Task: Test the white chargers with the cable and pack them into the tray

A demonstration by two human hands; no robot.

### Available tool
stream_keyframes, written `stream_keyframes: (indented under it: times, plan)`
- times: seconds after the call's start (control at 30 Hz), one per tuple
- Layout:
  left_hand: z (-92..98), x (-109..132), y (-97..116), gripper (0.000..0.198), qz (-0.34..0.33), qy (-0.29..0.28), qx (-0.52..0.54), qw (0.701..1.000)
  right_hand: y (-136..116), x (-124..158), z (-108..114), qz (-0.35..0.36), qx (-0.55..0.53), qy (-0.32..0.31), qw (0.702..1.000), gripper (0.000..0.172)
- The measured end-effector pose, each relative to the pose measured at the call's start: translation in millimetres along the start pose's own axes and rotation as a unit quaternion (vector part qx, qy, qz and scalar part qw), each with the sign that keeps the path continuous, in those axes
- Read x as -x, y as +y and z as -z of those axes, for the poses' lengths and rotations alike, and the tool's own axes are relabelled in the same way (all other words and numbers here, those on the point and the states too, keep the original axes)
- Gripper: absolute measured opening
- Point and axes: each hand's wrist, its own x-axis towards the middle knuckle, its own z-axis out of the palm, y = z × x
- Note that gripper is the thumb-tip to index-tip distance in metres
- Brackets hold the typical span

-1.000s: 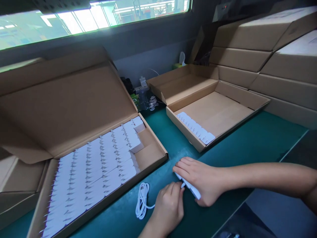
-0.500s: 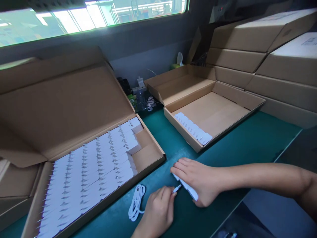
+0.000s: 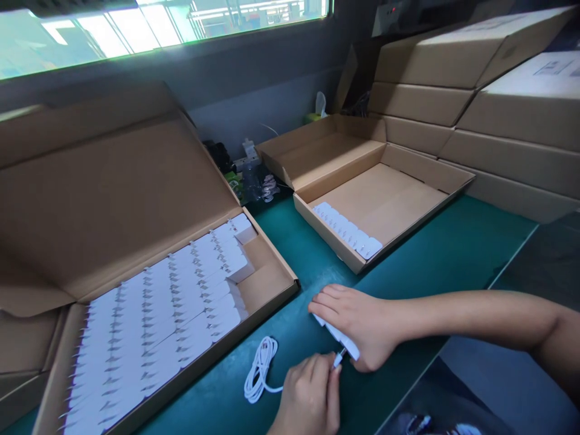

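Left of your left hand (image 3: pixel 310 393) lie an open carton (image 3: pixel 267 284) packed with rows of white units (image 3: pixel 154 314) and a coiled white cable (image 3: pixel 260 371). That hand pinches the cable's plug (image 3: pixel 338 359), just beside the white unit (image 3: pixel 335 332) cupped under your right hand (image 3: pixel 362 323). Beyond that hand, a second carton (image 3: pixel 385 202) holds one short row (image 3: pixel 347 232) of the same units.

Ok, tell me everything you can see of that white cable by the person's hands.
The white cable is a thin, smooth cord that looks rubbery, gathered into a loose coil of several loops lying flat on the green bench top, just beside the open cardboard tray's front wall. One length runs from the coil into the left hand. A small white connector pokes out at those fingers, pointing toward the flat white item under the right hand.
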Motion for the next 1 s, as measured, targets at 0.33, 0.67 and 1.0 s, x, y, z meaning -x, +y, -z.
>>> stream_keyframes:
  times: [0.33,0.67,1.0]
  plan:
    - [-3.7,-6,2,0.017,0.004,-0.022,0.003,1.0,2,0,-2,0.003,-0.014,0.025,1.0,0.078]
    - [-10.2,-10,4,0.017,0.022,-0.034,0.008,0.999,-1,0,-4,-0.01,-0.012,0.017,1.0,0.076]
    - [8.1,-1,-6,0.014,-0.014,-0.062,-0.03,0.998,0,-2,0,0.003,0.01,-0.021,1.0,0.079]
